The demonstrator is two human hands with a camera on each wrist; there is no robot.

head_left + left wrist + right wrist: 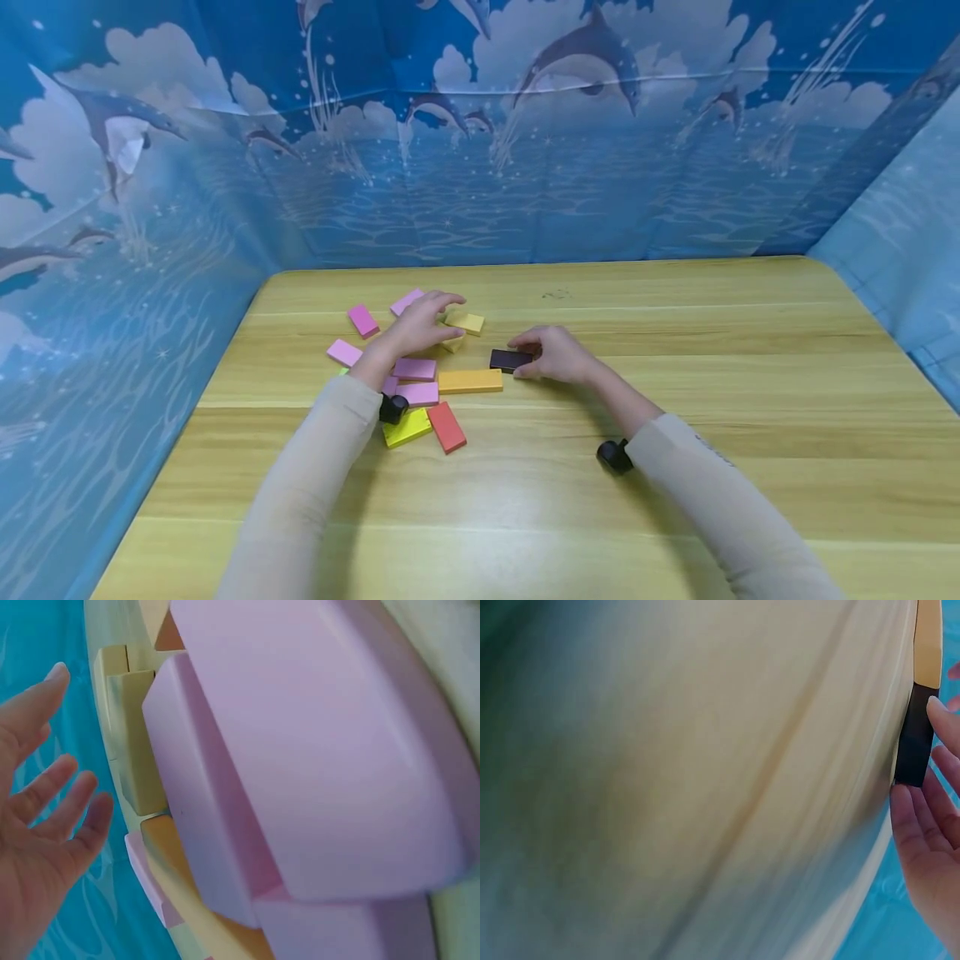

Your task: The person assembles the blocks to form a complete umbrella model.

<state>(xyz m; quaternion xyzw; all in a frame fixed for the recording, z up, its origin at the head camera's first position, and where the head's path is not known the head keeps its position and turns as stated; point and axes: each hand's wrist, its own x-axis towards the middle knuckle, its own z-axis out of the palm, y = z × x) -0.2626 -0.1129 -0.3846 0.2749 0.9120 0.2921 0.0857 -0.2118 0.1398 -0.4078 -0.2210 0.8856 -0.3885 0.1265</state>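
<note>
A black block (510, 361) lies on the table, and my right hand (557, 355) pinches its right end between thumb and fingers. In the right wrist view the thumb is against one side of the black block (915, 739) and the fingers touch its end. My left hand (422, 327) hovers over the pile, fingers spread and loosely bent, near two pale yellow blocks (470, 323). The left wrist view has that hand (45, 825) apart from the blocks, holding nothing. An orange block (470, 382) lies just in front of the black one.
Several pink blocks (416, 369) lie around the left forearm, partly hidden by it. A bright yellow block (407, 429) and a red block (447, 427) lie nearer the front. The wooden table (712, 350) meets a blue dolphin-print curtain (480, 183) at the back.
</note>
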